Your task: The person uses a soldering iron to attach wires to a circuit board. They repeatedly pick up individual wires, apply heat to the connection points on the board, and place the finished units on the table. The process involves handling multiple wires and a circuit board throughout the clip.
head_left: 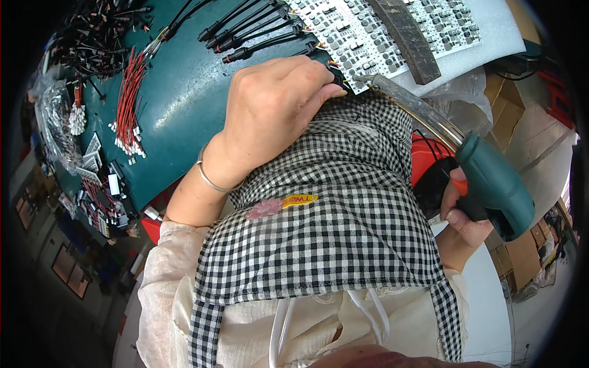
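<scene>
At the near edge of a white circuit board panel (362,43), my left hand (273,107) is closed in a pinch on a black cable (337,75), most of it hidden by the fingers. Thin coloured wires show where it meets the board. My right hand (467,221) grips a green soldering gun (494,181) with an orange trigger. Its metal shaft points up and left, and the tip (362,78) is at the board's corner, close to my left fingertips. Several black connector cables (251,30) run from the panel's left edge across the table.
A dark metal bar (408,40) lies across the panel, which rests on white foam (500,30). On the green table (175,101) are a bundle of red wires (132,92), a heap of black connectors (98,37) and a clear plastic bag (55,119). Cardboard boxes (521,260) stand at right.
</scene>
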Tool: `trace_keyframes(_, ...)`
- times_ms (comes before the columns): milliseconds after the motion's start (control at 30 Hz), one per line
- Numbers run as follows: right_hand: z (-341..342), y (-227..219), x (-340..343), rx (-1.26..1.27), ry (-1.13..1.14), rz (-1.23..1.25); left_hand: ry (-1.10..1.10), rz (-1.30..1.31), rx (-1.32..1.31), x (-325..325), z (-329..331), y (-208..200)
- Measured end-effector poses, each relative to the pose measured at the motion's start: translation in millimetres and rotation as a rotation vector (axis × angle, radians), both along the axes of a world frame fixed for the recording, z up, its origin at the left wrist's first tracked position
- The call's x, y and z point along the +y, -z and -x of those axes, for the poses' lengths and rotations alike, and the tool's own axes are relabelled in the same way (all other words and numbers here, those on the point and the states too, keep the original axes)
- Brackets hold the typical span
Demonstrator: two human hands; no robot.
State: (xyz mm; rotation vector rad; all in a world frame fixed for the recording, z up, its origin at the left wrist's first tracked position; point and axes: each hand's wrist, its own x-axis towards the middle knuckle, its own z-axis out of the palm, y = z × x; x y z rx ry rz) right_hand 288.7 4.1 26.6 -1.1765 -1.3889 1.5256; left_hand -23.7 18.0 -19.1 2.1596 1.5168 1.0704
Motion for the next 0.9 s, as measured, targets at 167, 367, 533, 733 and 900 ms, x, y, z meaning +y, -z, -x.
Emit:
trace_keyframes(167, -4, 4, 2, 0.046, -0.066, 0.018, -0.017, -0.012, 0.047, -2, -3, -2)
trace_keyframes(367, -2, 4, -1, -0.036, -0.061, 0.013, -0.02, -0.021, 0.067, -3, -3, -2)
trace_keyframes(533, -12, 3, 0, -0.203, -0.185, -0.073, -0.016, -0.024, 0.061, -4, -3, 0)
trace_keyframes(733, -14, -2, 2, -0.384, -0.236, -0.264, -0.017, -0.002, 0.093, -5, -3, -3)
trace_keyframes(900, -19, 0, -2, -0.353, -0.245, -0.205, -0.01, 0.023, 0.118, -6, -3, -6)
